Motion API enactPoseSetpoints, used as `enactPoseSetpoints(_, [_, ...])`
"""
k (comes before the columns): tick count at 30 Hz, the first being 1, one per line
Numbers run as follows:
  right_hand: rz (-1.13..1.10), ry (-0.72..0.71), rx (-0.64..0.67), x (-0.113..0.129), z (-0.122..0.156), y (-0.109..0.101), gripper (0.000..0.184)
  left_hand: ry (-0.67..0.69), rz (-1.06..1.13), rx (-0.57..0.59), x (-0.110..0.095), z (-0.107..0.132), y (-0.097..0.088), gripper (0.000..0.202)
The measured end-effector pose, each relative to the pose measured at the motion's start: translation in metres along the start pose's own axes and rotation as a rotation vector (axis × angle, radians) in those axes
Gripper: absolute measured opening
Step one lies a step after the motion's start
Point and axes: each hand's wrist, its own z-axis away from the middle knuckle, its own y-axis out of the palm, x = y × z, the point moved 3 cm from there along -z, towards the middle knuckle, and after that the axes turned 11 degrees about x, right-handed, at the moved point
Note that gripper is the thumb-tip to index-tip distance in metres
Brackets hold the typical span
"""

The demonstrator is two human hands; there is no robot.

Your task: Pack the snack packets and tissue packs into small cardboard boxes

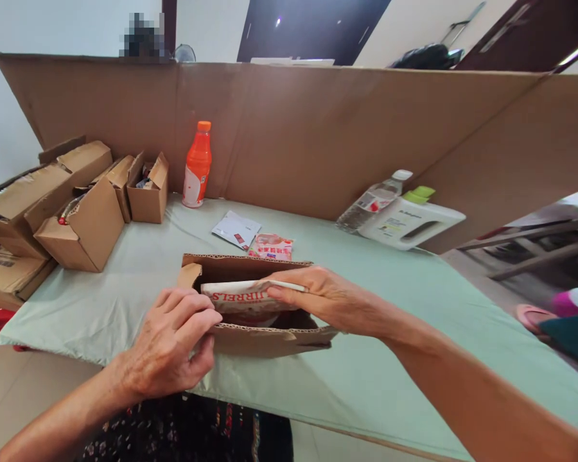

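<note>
A small open cardboard box (264,339) sits on the green-covered table (366,359) right in front of me. My right hand (325,296) pinches a white packet with red lettering (241,296) and holds it inside the box's opening. My left hand (173,343) grips the box's near left corner, fingers curled over the edge. Behind the box lie a pink-and-red snack packet (271,246) and a white sachet (236,229).
Several open cardboard boxes (84,224) crowd the table's left side. An orange drink bottle (197,165) stands at the back by a tall cardboard screen (318,128). A clear bottle (373,200) and a white jug (409,221) lie at the back right.
</note>
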Motion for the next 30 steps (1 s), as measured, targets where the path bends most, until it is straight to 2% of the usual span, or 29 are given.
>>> enactPoseSetpoints(4, [0.277,0.004,0.11,0.007,-0.024,0.005,0.043,0.016,0.044,0.007,0.003,-0.002,0.002,0.03])
enactPoseSetpoints(7, [0.479,0.005,0.317,0.02,-0.045,0.018,0.032,0.017,0.077,0.016,0.003,-0.004,0.003,0.031])
enactPoseSetpoints(10, [0.649,0.025,0.427,0.027,-0.057,0.027,0.024,0.009,0.114,0.013,0.003,-0.004,0.003,0.033])
enactPoseSetpoints(16, [0.345,-0.027,0.454,0.007,-0.056,0.025,0.025,-0.032,0.165,0.007,0.004,-0.005,0.004,0.036])
enactPoseSetpoints(20, [0.41,-0.008,0.451,0.007,-0.054,0.031,0.034,-0.046,0.195,0.002,0.006,-0.007,0.004,0.037])
enactPoseSetpoints(25, [0.49,-0.041,0.53,0.022,-0.054,0.032,0.026,-0.056,0.159,0.032,0.007,-0.008,0.001,0.037])
enactPoseSetpoints(28, [0.37,-0.05,0.579,0.016,-0.051,0.026,0.022,-0.074,0.168,0.149,0.009,-0.012,-0.007,0.033])
enactPoseSetpoints(30, [0.286,-0.075,0.55,0.008,-0.05,0.025,0.025,-0.118,0.18,0.338,0.011,-0.019,-0.012,0.027])
